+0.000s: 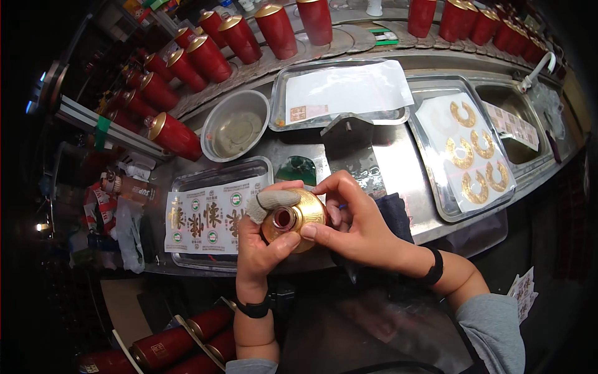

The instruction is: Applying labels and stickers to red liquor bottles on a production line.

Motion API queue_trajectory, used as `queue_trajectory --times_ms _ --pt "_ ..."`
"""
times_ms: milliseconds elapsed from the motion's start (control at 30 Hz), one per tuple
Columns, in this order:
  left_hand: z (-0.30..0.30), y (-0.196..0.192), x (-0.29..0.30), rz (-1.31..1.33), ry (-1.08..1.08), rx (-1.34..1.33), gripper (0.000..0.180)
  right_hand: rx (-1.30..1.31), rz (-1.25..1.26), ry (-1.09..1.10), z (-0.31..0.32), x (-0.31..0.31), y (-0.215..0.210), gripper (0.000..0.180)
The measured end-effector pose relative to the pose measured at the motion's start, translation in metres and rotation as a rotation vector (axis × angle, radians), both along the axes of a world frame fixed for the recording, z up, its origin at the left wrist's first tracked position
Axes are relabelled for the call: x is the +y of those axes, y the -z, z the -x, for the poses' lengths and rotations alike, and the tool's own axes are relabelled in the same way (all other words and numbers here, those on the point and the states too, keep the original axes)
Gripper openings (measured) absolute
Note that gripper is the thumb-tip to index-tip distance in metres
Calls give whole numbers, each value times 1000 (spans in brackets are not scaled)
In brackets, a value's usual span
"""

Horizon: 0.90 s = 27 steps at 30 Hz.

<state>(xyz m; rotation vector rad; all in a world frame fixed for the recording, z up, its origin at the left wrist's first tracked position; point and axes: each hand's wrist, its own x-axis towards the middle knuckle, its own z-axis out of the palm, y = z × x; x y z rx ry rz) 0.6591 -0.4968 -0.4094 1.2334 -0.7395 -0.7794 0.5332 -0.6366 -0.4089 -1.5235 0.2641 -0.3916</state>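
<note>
Between my two hands is a bottle with a gold shoulder (311, 212), its open mouth tilted up toward me. My left hand (254, 249) is wrapped round its left side, thumb beside the neck. A pale cloth cover sits on one of its fingers, close to the bottle's mouth. From the right, my right hand (370, 240) presses its thumb on the gold shoulder, with its fingers bent round the far side. Whether a label lies under those fingers cannot be seen. The bottle's lower body is hidden.
Left, a tray (268, 167) bears a printed label sheet (202, 218). Behind stand a grey bowl (246, 100) and a tray with white paper (349, 87). Horseshoe-shaped gold labels (461, 153) lie on the right tray, near a sink (511, 103). Red bottles (274, 31) line a conveyor.
</note>
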Motion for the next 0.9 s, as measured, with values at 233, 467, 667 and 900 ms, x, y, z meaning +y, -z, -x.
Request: queue_trajectory --times_ms 233,467,667,900 --pt "-1 0 0 -1 16 -1 59 -2 6 25 0 -2 2 44" --pt "-2 2 2 -6 22 17 59 29 21 37 -1 0 1 44" --pt "-5 4 2 -13 44 5 59 38 2 -8 -3 -4 2 43" --pt "0 2 2 18 -2 39 56 149 -475 109 -15 -29 7 17"
